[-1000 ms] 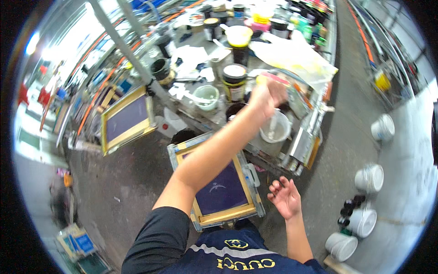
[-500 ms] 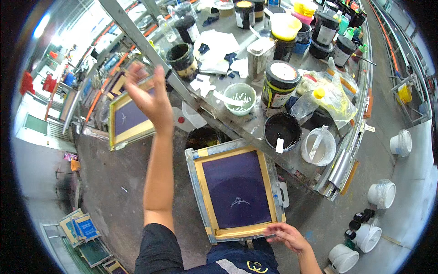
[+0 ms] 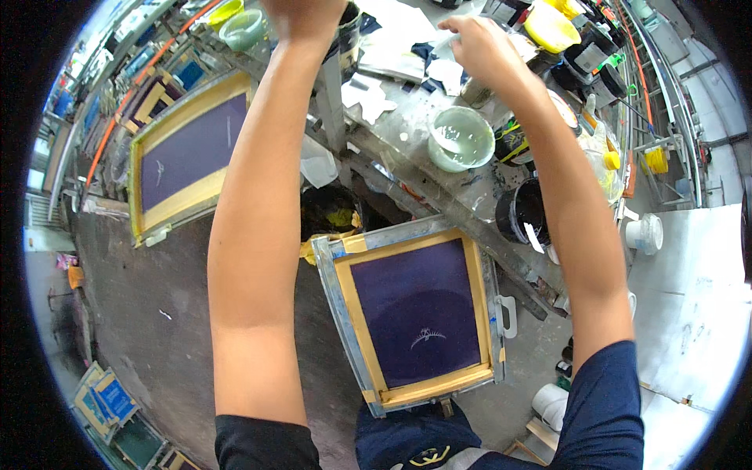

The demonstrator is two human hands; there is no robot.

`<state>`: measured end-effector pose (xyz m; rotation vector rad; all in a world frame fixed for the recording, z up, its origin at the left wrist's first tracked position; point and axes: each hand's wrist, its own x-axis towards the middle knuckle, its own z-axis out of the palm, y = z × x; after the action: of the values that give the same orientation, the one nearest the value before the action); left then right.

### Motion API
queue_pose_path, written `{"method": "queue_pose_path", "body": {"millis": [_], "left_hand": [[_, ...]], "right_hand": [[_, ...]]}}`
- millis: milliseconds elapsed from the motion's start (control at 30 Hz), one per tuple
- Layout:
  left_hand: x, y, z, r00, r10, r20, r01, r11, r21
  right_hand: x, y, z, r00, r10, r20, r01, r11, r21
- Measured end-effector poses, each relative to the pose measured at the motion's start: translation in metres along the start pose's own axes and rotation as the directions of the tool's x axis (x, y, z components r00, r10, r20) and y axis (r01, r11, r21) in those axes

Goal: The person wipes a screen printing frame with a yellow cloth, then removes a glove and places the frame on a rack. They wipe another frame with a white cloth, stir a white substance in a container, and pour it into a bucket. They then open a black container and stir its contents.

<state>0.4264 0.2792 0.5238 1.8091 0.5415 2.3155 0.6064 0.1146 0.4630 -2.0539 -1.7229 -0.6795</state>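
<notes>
My left hand [image 3: 304, 17] is raised at the top edge, beside a dark ink tub; its fingers are cut off and blurred. My right hand [image 3: 487, 48] reaches over the table, fingers bent together above white paper or cloth scraps [image 3: 445, 74]; whatever they pinch is too small to make out. Between my arms, a screen-printing frame [image 3: 417, 313] leans from my lap towards the table edge. It has a dark purple mesh, a tan taped border and a small pale crest-like design. Neither hand touches it.
A translucent bowl of pale green liquid [image 3: 460, 139] stands on the table [image 3: 407, 149], near a black ink tub [image 3: 523, 211] partly behind my right forearm. A second screen frame [image 3: 188, 160] stands at left. Below the table edge is a dark bucket [image 3: 333, 210].
Both arms have stretched forward. My right hand has left the frame's lower right corner and gone over the table; my left hand has risen to the top edge. The view has shifted.
</notes>
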Motion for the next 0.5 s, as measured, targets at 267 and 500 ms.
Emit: {"method": "queue_pose_path", "body": {"millis": [267,500], "left_hand": [[-0.003,-0.015,-0.013,1.000,-0.023,-0.001,0.023,0.993,-0.112],[-0.004,-0.004,-0.019,0.989,-0.129,0.078,0.141,0.971,-0.194]], "right_hand": [[-0.006,-0.122,-0.030,0.984,0.176,0.015,-0.160,0.853,0.497],[-0.164,-0.177,-0.054,0.876,0.389,0.284,-0.466,0.539,0.701]]}}
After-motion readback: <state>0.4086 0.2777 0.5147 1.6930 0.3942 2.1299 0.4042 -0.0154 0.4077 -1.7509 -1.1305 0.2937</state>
